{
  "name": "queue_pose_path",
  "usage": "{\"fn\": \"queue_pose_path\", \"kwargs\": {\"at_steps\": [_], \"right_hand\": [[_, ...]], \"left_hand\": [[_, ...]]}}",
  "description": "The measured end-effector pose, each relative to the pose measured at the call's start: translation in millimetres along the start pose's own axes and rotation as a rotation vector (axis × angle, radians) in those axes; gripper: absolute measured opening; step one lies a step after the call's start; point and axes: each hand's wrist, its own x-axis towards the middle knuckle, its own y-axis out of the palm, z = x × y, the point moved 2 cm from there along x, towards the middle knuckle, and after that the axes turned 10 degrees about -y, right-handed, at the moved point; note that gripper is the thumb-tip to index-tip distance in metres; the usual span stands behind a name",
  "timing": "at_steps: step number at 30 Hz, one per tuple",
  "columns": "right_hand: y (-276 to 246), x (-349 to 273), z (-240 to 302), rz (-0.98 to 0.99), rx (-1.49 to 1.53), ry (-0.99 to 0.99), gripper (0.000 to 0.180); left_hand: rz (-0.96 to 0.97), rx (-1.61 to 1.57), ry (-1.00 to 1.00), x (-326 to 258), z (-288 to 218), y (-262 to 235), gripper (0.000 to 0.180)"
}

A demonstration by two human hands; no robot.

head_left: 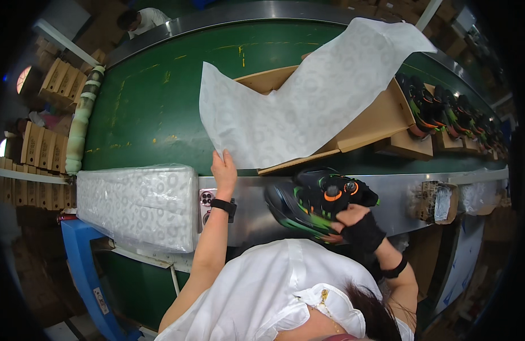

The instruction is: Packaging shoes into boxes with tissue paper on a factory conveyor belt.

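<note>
My left hand point(223, 169) pinches the near lower corner of a large white sheet of tissue paper point(285, 119) with a faint ring pattern. The sheet drapes over an open brown cardboard shoebox point(364, 128) and hides most of its inside. Close to my body, my right hand point(356, 219), in a black fingerless glove, grips a pair of black shoes point(313, 199) with green and orange accents. The shoes are tilted above the metal edge of the bench, their toes pointing left. A black band circles each of my wrists.
A plastic-wrapped stack of patterned tissue paper point(137, 204) lies at left, beside a phone point(206, 206). The green conveyor belt point(154, 96) carries more shoes on boxes point(424, 108) at right. A small torn carton point(438, 202) sits on the metal ledge. Another person point(143, 21) is at the far side.
</note>
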Motion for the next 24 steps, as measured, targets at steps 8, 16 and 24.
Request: {"fn": "queue_pose_path", "kwargs": {"at_steps": [8, 16, 24], "right_hand": [[-16, 172, -37, -0.580, 1.261, 0.162, 0.028], [121, 264, -83, -0.143, 0.728, 0.121, 0.014], [57, 155, -195, -0.986, 1.199, 0.383, 0.038]], "left_hand": [[-0.056, 0.181, 0.068, 9, -22, -24, 0.021], [0.332, 0.079, 0.410, -5, -70, 33, 0.036], [0.413, 0.133, 0.181, 6, -12, 72, 0.052]]}}
